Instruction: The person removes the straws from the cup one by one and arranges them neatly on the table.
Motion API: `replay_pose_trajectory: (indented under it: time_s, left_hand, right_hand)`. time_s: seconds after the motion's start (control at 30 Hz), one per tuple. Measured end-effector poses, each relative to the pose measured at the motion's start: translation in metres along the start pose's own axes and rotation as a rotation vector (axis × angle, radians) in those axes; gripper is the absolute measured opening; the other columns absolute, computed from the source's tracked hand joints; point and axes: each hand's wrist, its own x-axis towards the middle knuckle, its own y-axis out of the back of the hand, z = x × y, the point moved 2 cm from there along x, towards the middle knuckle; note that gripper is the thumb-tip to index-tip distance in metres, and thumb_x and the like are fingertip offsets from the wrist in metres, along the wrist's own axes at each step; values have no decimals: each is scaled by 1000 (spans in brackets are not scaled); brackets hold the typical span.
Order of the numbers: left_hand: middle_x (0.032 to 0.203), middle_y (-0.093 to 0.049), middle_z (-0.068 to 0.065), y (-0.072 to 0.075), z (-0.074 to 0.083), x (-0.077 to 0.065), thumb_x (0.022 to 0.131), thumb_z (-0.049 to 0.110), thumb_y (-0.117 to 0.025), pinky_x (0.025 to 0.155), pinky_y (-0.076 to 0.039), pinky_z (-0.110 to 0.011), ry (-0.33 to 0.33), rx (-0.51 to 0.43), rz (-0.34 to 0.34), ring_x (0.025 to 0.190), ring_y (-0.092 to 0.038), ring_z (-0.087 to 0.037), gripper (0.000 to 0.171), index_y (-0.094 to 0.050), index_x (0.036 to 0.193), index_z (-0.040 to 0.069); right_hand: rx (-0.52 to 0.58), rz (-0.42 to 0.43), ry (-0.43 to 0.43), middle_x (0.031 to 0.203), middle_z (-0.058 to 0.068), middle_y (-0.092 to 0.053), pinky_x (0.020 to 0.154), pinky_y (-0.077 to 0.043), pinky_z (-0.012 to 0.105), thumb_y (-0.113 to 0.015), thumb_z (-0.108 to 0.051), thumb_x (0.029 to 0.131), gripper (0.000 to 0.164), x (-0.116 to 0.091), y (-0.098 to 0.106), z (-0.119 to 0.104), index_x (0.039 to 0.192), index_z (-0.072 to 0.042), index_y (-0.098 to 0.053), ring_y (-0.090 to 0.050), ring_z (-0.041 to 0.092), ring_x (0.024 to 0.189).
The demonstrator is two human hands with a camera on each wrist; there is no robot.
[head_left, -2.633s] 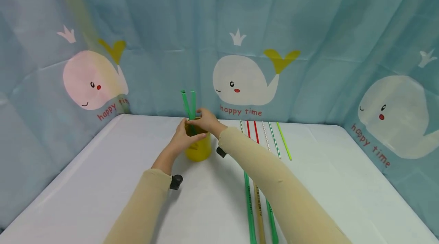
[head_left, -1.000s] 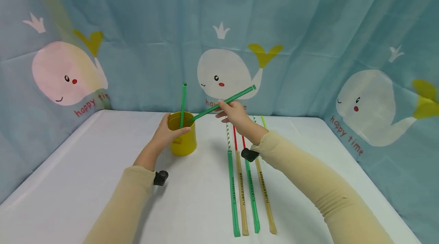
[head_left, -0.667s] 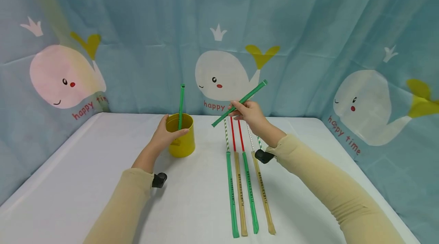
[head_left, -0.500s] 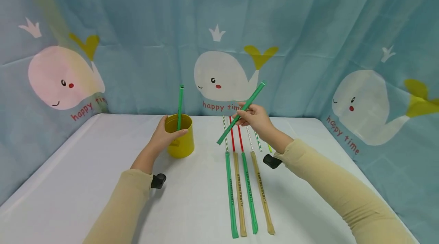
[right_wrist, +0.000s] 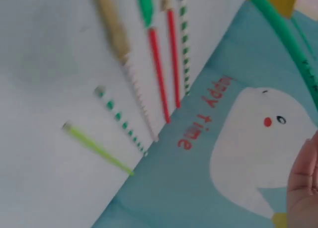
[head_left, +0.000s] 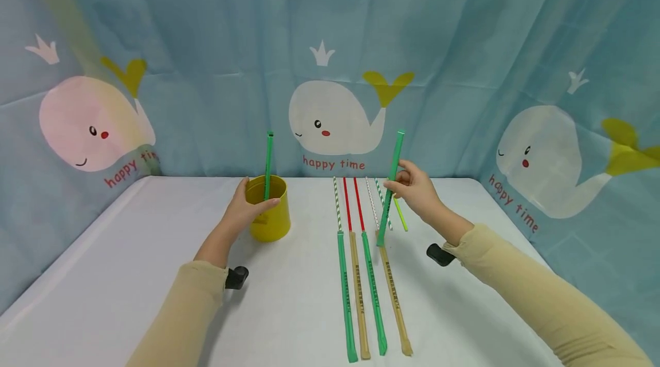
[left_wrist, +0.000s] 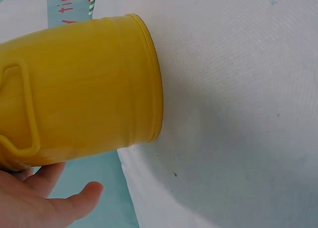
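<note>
My left hand [head_left: 241, 210] holds the yellow bucket [head_left: 273, 223] from its left side, thumb across the front and fingertips at the rim. A green paper-wrapped straw [head_left: 268, 166] stands in the bucket. My right hand [head_left: 420, 190] pinches another green wrapped straw [head_left: 396, 161], nearly upright, over the row on the table. In the left wrist view the bucket's wire-like handle [left_wrist: 32, 114] shows, with the fingers [left_wrist: 45, 178] against its side. The right wrist view shows the held straw [right_wrist: 280, 27] and part of the hand [right_wrist: 303, 181].
On the white table [head_left: 309, 298] lie green wrappers [head_left: 346, 298] and tan wrappers [head_left: 359, 298], each lined up below a bare straw. Striped straws [head_left: 337, 204], red straws [head_left: 347, 201] and a lime straw [head_left: 401, 218] lie toward the back. A whale-print curtain [head_left: 232, 23] hangs behind.
My right hand has drawn one green wrapped straw from the bucket, carried it right and turned it nearly upright above the row. My left hand stays at the bucket.
</note>
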Motion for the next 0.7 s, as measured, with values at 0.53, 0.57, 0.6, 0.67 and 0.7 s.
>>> replay_pose_trajectory:
  time_s: [0.53, 0.57, 0.6, 0.67, 0.7]
  left_hand:
    - [159, -7, -21, -2, 0, -2, 89, 40, -69, 113, -18, -59, 34, -46, 54, 143, -15, -41, 105, 6, 156, 10]
    - [159, -8, -21, -2, 0, -2, 89, 40, -69, 113, -19, -58, 32, -50, 59, 142, -16, -41, 104, 5, 156, 11]
    - [159, -8, -21, -3, 0, -2, 89, 40, -70, 113, -19, -58, 31, -53, 63, 142, -17, -41, 104, 4, 156, 11]
    - [159, -9, -21, -2, 0, -3, 89, 39, -70, 113, -20, -58, 26, -62, 66, 142, -18, -41, 103, 4, 156, 11]
    - [159, -9, -21, -2, 0, -3, 89, 39, -70, 113, -20, -58, 24, -65, 66, 142, -18, -41, 103, 4, 156, 11]
  right_hand:
    - [-128, -137, 37, 92, 11, -52, 62, -44, 24, -72, -2, 87, 66, -27, 12, 34, 144, 3, -39, -48, 19, 76]
    - [-103, -158, 18, 91, 11, -52, 60, -43, 24, -71, -1, 87, 67, -29, 13, 36, 144, 3, -38, -47, 18, 75]
    - [-81, -176, -1, 91, 12, -51, 59, -43, 24, -71, 0, 86, 68, -32, 13, 39, 144, 4, -37, -47, 18, 73]
    - [-35, -215, -37, 90, 12, -49, 58, -43, 25, -70, 2, 86, 70, -36, 14, 45, 145, 4, -34, -46, 17, 70]
    - [-12, -233, -52, 90, 13, -48, 57, -44, 25, -70, 4, 86, 70, -39, 14, 47, 146, 4, -32, -46, 16, 68]
